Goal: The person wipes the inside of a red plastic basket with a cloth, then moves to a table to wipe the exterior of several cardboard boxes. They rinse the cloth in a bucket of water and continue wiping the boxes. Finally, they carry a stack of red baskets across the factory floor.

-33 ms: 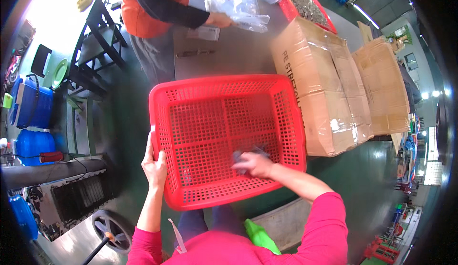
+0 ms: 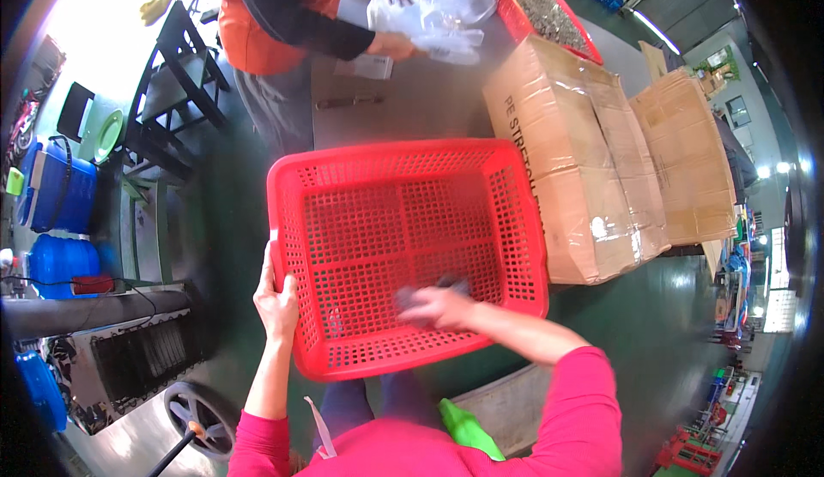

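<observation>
A red plastic basket point(image 2: 358, 258) with a perforated floor and walls is tilted before me. My left hand point(image 2: 276, 309) is closed on its left rim, thumb on the near side of the wall. Inside the basket, my right hand point(image 2: 440, 308) presses a bunched dark grey cloth point(image 2: 415, 303) against the floor, toward the near right part. Motion smears the cloth and the fingers, though they are wrapped round it. A small pale bit point(image 2: 335, 321) shows near the basket's lower left corner.
A grey table point(image 2: 429, 103) beyond the basket bears a knife-like tool point(image 2: 348, 101), clear plastic bags point(image 2: 429, 18) under a co-worker's hands, and a red basket of small metallic pieces point(image 2: 545, 15). Large cardboard boxes point(image 2: 592, 159) stand at the right. A black chair point(image 2: 176, 78) is at the left.
My right hand has swept the cloth slightly left across the basket floor. The left hand keeps its grip on the rim. The co-worker's hands have shifted over the plastic bags.
</observation>
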The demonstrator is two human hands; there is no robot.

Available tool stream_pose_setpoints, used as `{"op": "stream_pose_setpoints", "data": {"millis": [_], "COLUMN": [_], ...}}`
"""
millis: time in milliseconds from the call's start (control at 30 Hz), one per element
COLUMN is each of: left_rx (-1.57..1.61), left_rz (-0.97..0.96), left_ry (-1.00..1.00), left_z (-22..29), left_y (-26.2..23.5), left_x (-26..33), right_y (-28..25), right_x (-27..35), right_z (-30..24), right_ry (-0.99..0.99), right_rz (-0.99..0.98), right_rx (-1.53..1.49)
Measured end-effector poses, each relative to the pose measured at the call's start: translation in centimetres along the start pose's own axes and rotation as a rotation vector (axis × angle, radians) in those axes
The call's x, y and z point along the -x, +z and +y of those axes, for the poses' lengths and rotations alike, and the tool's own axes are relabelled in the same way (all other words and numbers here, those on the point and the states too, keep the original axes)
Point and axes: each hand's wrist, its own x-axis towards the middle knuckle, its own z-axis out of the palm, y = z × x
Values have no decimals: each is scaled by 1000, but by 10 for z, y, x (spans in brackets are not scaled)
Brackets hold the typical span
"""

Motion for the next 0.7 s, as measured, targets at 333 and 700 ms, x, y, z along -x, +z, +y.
{"op": "stream_pose_setpoints", "data": {"millis": [333,700], "left_rx": [-58,369], "left_rz": [-57,-299], "left_ry": [-101,-451], "left_z": [-26,34], "left_y": [-4,-129], "left_x": [-15,4], "right_y": [-21,-121], "right_x": [7,173], "right_z": [2,-213], "right_ry": [75,290], "right_rz": [191,1291], "right_rx": [305,-134]}}
